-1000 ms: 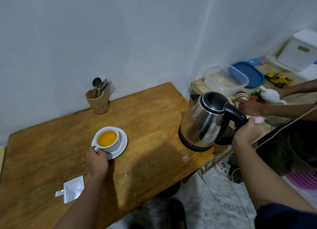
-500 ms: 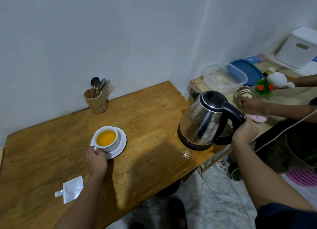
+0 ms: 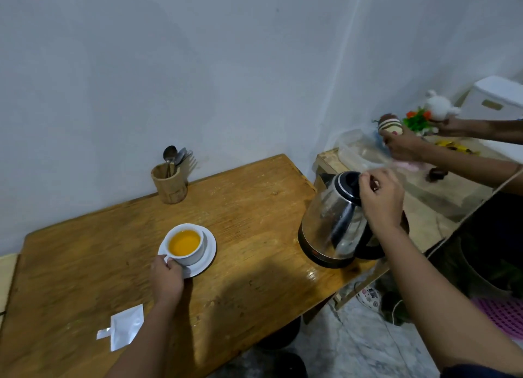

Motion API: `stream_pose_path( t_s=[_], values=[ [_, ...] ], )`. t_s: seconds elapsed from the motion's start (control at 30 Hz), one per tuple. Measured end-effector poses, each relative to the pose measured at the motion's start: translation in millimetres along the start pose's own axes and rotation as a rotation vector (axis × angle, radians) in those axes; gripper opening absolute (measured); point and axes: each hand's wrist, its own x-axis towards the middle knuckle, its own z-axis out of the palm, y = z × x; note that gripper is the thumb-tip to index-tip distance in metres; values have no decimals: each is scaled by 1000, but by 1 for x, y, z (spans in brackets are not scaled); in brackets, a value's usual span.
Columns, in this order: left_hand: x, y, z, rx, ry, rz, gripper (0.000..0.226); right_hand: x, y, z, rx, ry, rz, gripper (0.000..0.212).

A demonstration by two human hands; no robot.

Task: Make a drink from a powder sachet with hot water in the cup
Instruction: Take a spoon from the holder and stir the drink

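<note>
Two hands at work: left hand [image 3: 167,278] fingers pinch the cup [image 3: 185,243] handle, orange drink filled, on its saucer [image 3: 208,254]. Right hand [image 3: 380,199] hovers at the kettle [image 3: 334,222] lid, fingers loosely curled, gripping nothing I can see. Pouring looks done; next, stirring needs the spoon [image 3: 169,154] beyond the left fingers.

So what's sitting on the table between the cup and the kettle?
Nothing: in the head view, only bare table lies between the cup on its saucer and the kettle.
</note>
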Motion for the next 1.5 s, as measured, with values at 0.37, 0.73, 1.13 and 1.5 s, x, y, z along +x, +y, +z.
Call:
stream_pose_path(
  t_s=[0.37,0.73,1.13,1.5],
  values=[
    [4,-8,-12,-54,-88,77,24,-32,-129,141,203,-558,-147,14],
    [21,-22,-20,6,-87,191,19,-67,-236,307,282,-867,80,23],
    [27,-34,-20,-113,-181,161,23,-59,-260,398,152,-913,364,16],
    [25,-32,-19,-102,-138,186,24,-53,-259,410,137,-889,443,37]
  ],
)
